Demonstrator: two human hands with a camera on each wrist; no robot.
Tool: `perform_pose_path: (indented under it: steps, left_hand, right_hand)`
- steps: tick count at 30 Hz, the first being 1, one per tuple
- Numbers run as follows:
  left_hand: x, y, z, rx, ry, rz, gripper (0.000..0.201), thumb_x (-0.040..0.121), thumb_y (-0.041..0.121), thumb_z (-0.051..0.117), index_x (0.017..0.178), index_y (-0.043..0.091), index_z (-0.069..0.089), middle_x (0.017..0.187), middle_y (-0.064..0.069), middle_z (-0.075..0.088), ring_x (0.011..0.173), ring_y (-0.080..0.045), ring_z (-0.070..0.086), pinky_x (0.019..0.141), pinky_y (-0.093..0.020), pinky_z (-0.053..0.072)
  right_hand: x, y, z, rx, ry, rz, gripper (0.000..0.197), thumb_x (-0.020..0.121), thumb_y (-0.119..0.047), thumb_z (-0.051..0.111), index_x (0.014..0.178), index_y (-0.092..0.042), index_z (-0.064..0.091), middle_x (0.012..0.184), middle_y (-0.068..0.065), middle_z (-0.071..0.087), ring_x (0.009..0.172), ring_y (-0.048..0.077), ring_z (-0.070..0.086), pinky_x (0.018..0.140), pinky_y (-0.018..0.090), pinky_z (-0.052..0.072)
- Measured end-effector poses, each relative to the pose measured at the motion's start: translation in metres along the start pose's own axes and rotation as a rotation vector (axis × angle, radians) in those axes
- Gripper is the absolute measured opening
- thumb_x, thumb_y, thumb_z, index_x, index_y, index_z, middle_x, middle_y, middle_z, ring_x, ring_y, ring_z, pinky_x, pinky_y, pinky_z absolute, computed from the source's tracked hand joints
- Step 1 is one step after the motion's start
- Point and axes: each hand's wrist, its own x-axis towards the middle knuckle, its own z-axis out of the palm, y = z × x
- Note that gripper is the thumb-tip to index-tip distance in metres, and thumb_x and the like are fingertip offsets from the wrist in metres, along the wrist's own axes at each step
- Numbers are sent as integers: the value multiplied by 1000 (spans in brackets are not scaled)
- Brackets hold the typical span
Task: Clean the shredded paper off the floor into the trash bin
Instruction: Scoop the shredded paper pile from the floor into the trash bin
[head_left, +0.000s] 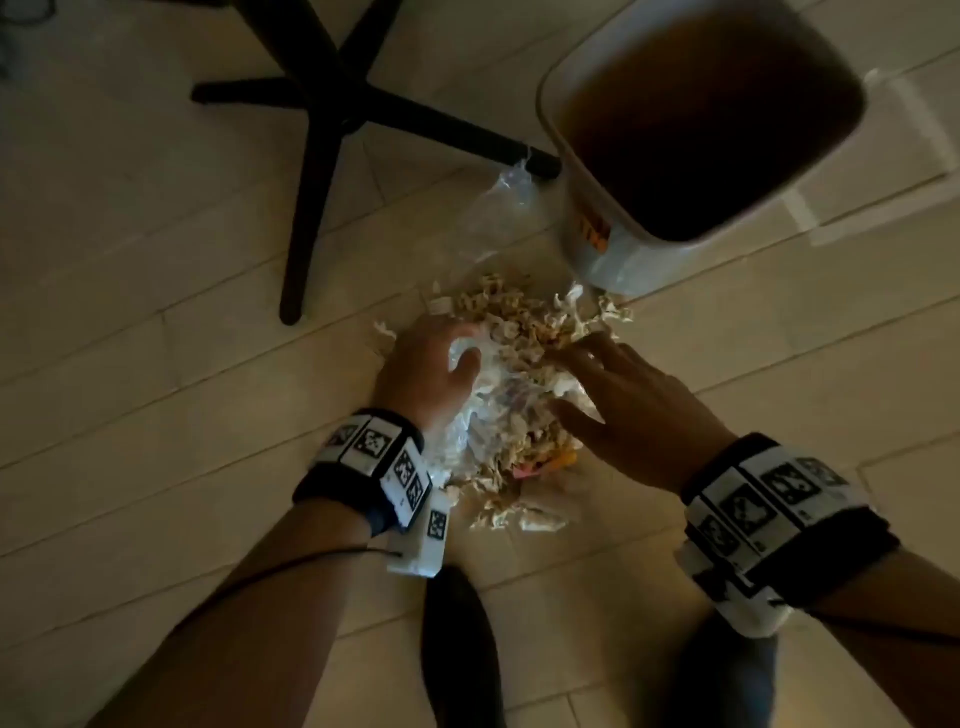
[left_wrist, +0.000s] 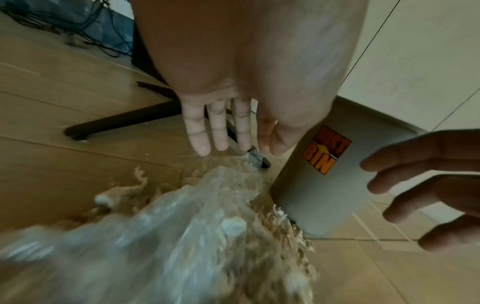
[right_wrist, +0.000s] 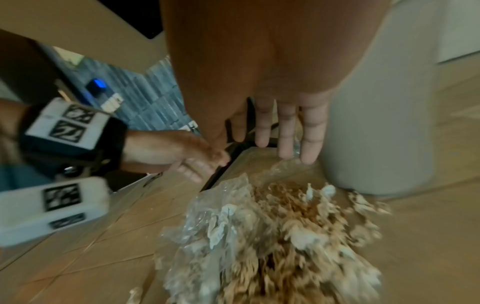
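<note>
A heap of tan and white shredded paper (head_left: 524, 332) lies on the floor, mixed with a crumpled clear plastic bag (head_left: 493, 410). The pale trash bin (head_left: 550, 124) stands just beyond it at the upper right, its mouth open and dark inside. My left hand (head_left: 436, 358) rests on the heap's left side, fingers straight in the left wrist view (left_wrist: 228, 133). My right hand (head_left: 597, 384) is spread over the right side, its fingers also straight (right_wrist: 285, 131). Neither hand holds anything. In the wrist views the paper (left_wrist: 272, 236) (right_wrist: 298, 236) lies under the palms, against the bin (left_wrist: 324, 195) (right_wrist: 376, 123).
A black chair base (head_left: 317, 119) spreads its legs over the wooden floor left of the bin, one leg ending near the plastic. My dark shoes (head_left: 457, 649) are at the lower edge. Cables (left_wrist: 85, 24) lie in the far corner.
</note>
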Motion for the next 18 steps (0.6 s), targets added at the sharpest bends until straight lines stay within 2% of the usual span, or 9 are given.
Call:
perform_pose_path:
  steps: [3, 7, 11, 14, 16, 18]
  left_hand:
    - [42, -11, 7, 94, 54, 45, 26, 92, 31, 54, 117, 30, 59, 128, 0, 50, 118, -24, 50, 94, -40, 48]
    - [90, -26, 18, 211, -18, 21, 44, 93, 27, 54, 136, 30, 46, 147, -1, 34, 130, -29, 37, 104, -44, 43]
    - [129, -49, 31, 290, -109, -52, 54, 94, 23, 52, 143, 38, 33, 158, 5, 12, 141, -30, 19, 111, -45, 33]
    - [156, -65, 36, 352, -174, -67, 60, 95, 21, 50, 146, 42, 25, 161, 7, -1, 144, -35, 12, 113, -48, 29]
    - [175, -73, 36, 392, -219, -59, 68, 96, 18, 48, 148, 47, 16, 161, 9, -9, 145, -38, 9, 114, -50, 27]
    - [190, -78, 33, 437, -270, -39, 77, 94, 12, 47, 147, 53, 8, 161, 11, -16, 143, -38, 21, 110, -50, 35]
  right_hand:
    - [30, 8, 11, -27, 33, -52, 57, 98, -50, 43, 148, -24, 34, 148, 5, 37, 128, 24, 44, 97, 39, 49]
    - [66, 17, 36, -68, 41, -194, 65, 93, -56, 48, 148, -25, 32, 153, 4, 34, 137, 24, 36, 110, 41, 38]
    - [95, 24, 71, -196, -8, -329, 78, 88, -66, 50, 152, -34, 21, 162, 7, 20, 148, 31, 18, 117, 58, 21]
    - [111, 29, 92, -286, 18, -435, 87, 82, -74, 51, 153, -44, 11, 164, 7, 11, 149, 40, 9, 115, 68, 8]
    - [118, 32, 103, -337, 37, -481, 90, 79, -76, 52, 152, -47, 9, 165, 6, 8, 148, 43, 6, 111, 73, 5]
    - [125, 34, 111, -385, 34, -522, 89, 77, -75, 55, 152, -47, 14, 164, 6, 12, 148, 43, 6, 108, 76, 5]
